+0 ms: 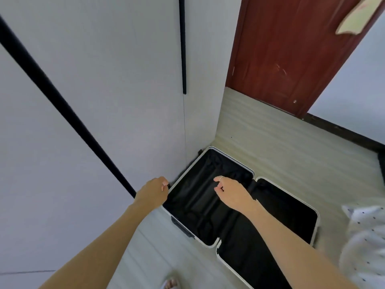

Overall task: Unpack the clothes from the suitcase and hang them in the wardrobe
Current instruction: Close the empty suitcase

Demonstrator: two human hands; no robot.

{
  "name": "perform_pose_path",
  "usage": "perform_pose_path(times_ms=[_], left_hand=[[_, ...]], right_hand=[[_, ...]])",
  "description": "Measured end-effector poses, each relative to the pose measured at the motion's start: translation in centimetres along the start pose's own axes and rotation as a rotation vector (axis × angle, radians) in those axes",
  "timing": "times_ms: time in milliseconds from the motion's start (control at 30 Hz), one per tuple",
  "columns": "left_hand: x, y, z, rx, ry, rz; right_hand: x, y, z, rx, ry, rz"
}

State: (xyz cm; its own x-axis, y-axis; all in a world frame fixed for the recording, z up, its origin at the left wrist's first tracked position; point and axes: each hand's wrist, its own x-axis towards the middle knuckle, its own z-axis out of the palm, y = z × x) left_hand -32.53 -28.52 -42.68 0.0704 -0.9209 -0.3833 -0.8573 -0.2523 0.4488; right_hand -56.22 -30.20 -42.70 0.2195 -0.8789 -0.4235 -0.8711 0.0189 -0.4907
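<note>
An open suitcase [208, 245] with a white rim and black lining lies flat on the floor beside the white wardrobe [93, 101]. Both of its halves look bare of clothes. My left hand [154, 190] is at the left rim of the near half, fingers curled at the edge; what they touch is hidden. My right hand [231, 192] hovers over the left half with fingers loosely curled, holding nothing that I can see. A ring shows on its finger. The wardrobe doors are closed, with long black handles [183, 49].
A dark red door [291, 49] stands at the back right. White fabric with dark dots [364, 236] lies at the right edge. Pale striped floor [281, 142] surrounds the suitcase. Toes of a foot [171, 283] show at the bottom.
</note>
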Motion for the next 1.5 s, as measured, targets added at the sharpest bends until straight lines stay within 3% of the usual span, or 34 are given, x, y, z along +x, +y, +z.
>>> perform_pose_path(times_ms=[300,500,633,800,1033,1333,1500], left_hand=[[15.4,-10.5,20.2,0.001,-0.102,-0.084],[26.3,-18.4,35.9,0.105,-0.008,-0.145],[31.5,-23.7,41.2,0.122,0.159,-0.256],[38.4,-28.8,42.9,0.085,0.166,-0.234],[39.3,-29.7,42.4,0.154,0.304,-0.167],[36.7,-25.6,37.0,0.064,0.643,0.076],[35.4,-20.7,31.5,0.057,0.822,0.252]], right_hand=[[14.5,15.9,16.3,0.067,-0.078,0.254],[26.1,24.6,30.3,0.105,-0.106,0.279],[33.4,24.6,36.8,0.247,-0.116,0.217],[41.1,22.4,41.1,0.511,-0.101,0.169],[42.0,20.2,40.0,0.811,-0.166,0.194],[43.8,13.8,33.6,0.937,-0.113,0.145],[44.1,8.6,29.0,1.17,-0.028,0.064]])
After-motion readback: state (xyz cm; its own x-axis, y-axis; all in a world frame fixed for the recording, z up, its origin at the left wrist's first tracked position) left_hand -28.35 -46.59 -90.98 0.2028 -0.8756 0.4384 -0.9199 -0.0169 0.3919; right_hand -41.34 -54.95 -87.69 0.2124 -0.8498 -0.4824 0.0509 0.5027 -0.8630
